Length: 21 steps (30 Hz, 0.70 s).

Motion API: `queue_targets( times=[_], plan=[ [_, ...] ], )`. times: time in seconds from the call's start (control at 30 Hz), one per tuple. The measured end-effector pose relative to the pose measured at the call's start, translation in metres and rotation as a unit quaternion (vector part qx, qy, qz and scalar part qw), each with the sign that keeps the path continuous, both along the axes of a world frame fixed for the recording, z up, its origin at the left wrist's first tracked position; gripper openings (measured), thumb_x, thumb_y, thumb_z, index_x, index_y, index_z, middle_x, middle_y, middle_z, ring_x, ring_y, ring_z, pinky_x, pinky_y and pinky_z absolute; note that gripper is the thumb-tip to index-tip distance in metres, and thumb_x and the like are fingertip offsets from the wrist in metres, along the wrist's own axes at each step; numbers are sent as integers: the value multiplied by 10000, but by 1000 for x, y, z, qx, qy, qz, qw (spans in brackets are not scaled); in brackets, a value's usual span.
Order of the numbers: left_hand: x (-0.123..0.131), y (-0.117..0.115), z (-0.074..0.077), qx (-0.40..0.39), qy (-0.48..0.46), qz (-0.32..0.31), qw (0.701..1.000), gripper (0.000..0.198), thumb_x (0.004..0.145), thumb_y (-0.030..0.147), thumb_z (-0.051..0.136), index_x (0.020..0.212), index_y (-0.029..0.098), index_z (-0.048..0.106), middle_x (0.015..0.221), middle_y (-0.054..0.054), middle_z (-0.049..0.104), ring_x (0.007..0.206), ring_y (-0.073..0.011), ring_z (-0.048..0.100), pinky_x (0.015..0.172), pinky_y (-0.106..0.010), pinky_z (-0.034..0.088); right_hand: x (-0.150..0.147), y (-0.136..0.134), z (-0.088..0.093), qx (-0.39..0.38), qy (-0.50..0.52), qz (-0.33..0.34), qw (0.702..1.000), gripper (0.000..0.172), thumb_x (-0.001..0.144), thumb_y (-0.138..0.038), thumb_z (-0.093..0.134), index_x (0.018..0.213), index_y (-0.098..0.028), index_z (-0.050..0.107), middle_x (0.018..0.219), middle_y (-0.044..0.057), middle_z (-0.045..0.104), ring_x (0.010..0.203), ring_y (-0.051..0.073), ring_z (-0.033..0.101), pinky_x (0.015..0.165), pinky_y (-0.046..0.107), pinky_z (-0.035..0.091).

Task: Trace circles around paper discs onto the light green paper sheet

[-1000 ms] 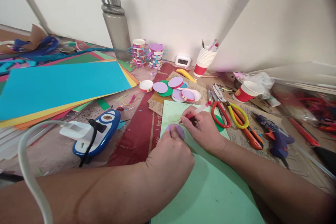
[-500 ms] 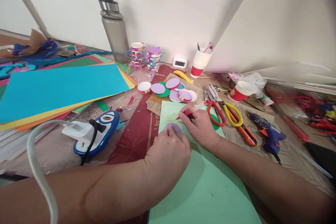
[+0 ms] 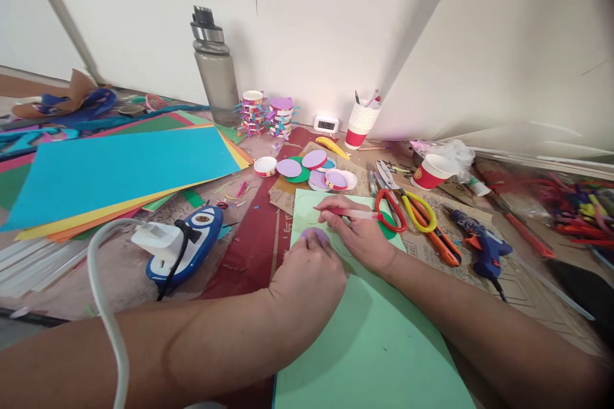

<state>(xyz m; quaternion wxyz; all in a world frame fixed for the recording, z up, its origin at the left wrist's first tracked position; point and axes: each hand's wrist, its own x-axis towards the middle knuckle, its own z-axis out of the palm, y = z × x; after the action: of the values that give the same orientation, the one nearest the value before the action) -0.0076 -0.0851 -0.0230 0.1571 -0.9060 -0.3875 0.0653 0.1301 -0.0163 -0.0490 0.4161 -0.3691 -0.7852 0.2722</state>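
Note:
My left hand (image 3: pixel 314 271) is closed, its bunched fingertips pressing a purple paper disc (image 3: pixel 314 233) flat onto a light green sheet (image 3: pixel 364 345). Beside it, my right hand (image 3: pixel 357 233) grips a red pen (image 3: pixel 348 211), which lies nearly level with its tip pointing left over the sheet. Faint drawn circles show on the green paper around the disc, partly hidden by my hands. Just beyond the sheet lies a cluster of purple-topped cup rings (image 3: pixel 314 160) and a green disc (image 3: pixel 301 174).
Scissors with red and yellow handles (image 3: pixel 418 212), an orange cutter (image 3: pixel 444 246) and a blue glue gun (image 3: pixel 487 249) lie to the right. Paper cups (image 3: pixel 434 171), a bottle (image 3: pixel 215 77) and a small clock (image 3: pixel 326 124) stand behind. Coloured sheets (image 3: pixel 129 166) and a power strip (image 3: pixel 204 239) are left.
The red pen has tipped over in my right hand: its back end has dropped and its tip has shifted left. My left hand stays on the purple disc. The view has tilted slightly.

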Motion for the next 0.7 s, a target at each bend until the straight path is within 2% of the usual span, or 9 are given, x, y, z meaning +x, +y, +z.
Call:
queue_targets(
  times=[0.13,0.23,0.5,0.7],
  plan=[
    [0,1,-1,-1,9,-1,1000,444,939,334,585,1214,-4,670,1046,-341,688,911,-355,722,648,-393,562,3,5,-5,19,-62,18,998,116,935,-318,566,998,-231,610,982,42,663,901,176,616,815,319,498],
    [1,1,0,-4,9,-1,1000,442,923,332,613,1202,-5,676,1014,-326,701,877,-345,726,646,-389,560,6,8,-7,20,-81,35,996,196,891,-324,632,1059,-237,583,1007,44,636,916,185,593,806,320,493],
    [0,-1,1,20,-12,-6,1000,404,904,344,641,1113,8,720,922,-275,728,805,-306,723,653,-370,544,5,2,7,-17,-104,71,992,149,935,-285,543,1070,-226,525,993,60,568,893,188,532,801,329,470],
    [-2,-2,3,27,-27,20,999,403,926,329,605,1143,3,702,943,-260,727,788,-290,714,611,-344,519,6,5,2,-24,-107,75,991,135,934,-266,534,1060,-225,509,979,50,544,873,182,513,795,324,456]
  ],
)
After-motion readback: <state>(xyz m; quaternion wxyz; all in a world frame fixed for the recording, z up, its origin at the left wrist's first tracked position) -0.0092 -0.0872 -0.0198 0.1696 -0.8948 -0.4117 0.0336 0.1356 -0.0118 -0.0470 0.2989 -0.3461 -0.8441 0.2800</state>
